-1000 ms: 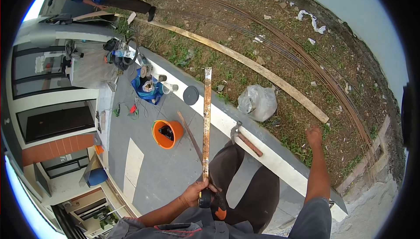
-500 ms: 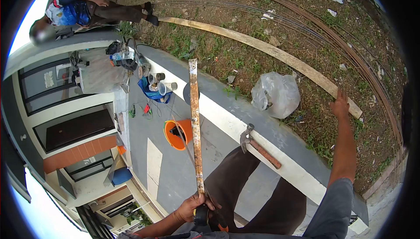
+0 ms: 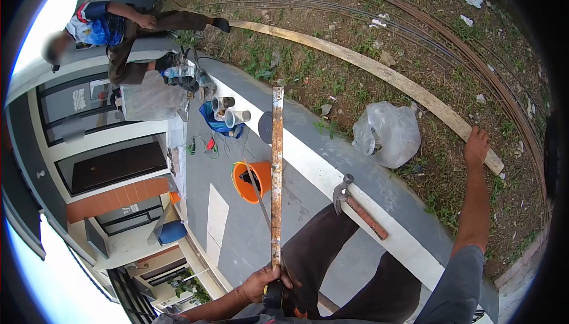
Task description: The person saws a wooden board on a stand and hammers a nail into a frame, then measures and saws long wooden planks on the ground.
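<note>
My left hand (image 3: 262, 283) is closed round the lower end of a rusty, paint-stained metal bar (image 3: 277, 176). A black and yellow tape measure (image 3: 273, 294) is held in the same hand. My right hand (image 3: 476, 148) lies with its fingers apart on the near end of a long wooden plank (image 3: 379, 70) on the ground. Across the low wall (image 3: 308, 161), near my knees, a claw hammer (image 3: 363, 210) rests with its head towards the far end.
A clear plastic bag (image 3: 388, 134) lies beside the wall. Cups (image 3: 237, 117) and tools stand farther along it. An orange bucket (image 3: 252, 182) is on the paving. Long rods (image 3: 415, 18) lie beyond the plank. Another person (image 3: 112, 27) is at the far end.
The view has shifted, so most things sit farther right. The other person has moved a leg across the wall, legs now apart. My right hand remains on the plank, my left on the bar.
</note>
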{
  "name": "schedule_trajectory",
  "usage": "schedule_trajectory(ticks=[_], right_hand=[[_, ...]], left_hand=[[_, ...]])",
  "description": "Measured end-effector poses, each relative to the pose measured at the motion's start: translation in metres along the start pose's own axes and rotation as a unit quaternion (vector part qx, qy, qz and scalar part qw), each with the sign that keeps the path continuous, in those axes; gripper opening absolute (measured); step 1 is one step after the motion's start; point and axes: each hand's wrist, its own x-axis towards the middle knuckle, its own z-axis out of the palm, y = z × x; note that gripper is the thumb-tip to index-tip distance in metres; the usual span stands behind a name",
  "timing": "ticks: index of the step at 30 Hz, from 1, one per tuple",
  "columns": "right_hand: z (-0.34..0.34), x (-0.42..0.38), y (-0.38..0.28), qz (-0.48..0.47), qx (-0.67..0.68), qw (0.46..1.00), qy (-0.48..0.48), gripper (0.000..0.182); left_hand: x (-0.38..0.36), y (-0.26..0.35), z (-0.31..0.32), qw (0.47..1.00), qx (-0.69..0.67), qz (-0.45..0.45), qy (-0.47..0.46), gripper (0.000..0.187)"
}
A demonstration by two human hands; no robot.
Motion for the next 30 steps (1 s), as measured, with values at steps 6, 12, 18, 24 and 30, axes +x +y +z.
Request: schedule_trajectory(ticks=[6,12,18,24,30], right_hand=[[0.003,0.003,0.004,-0.017,-0.004,1.0,0.007,0.029],[-0.011,-0.003,0.008,-0.029,0.01,0.999,-0.017,0.038],[0.001,0.005,0.012,-0.029,0.008,0.999,-0.025,0.04],[-0.016,-0.001,0.022,-0.071,0.034,0.997,-0.009,0.045],[-0.104,-0.015,0.045,-0.14,0.128,0.982,-0.015,0.05]], left_hand=[[0.001,-0.002,-0.001,1.0,0.011,-0.001,0.013,0.06],[0.002,-0.005,-0.008,1.0,-0.008,-0.002,0.003,0.06],[0.003,-0.008,-0.012,1.0,-0.023,0.006,-0.004,0.061],[0.0,-0.009,-0.017,1.0,-0.031,0.002,-0.005,0.062],[-0.003,-0.007,-0.018,0.999,-0.036,0.015,-0.026,0.062]])
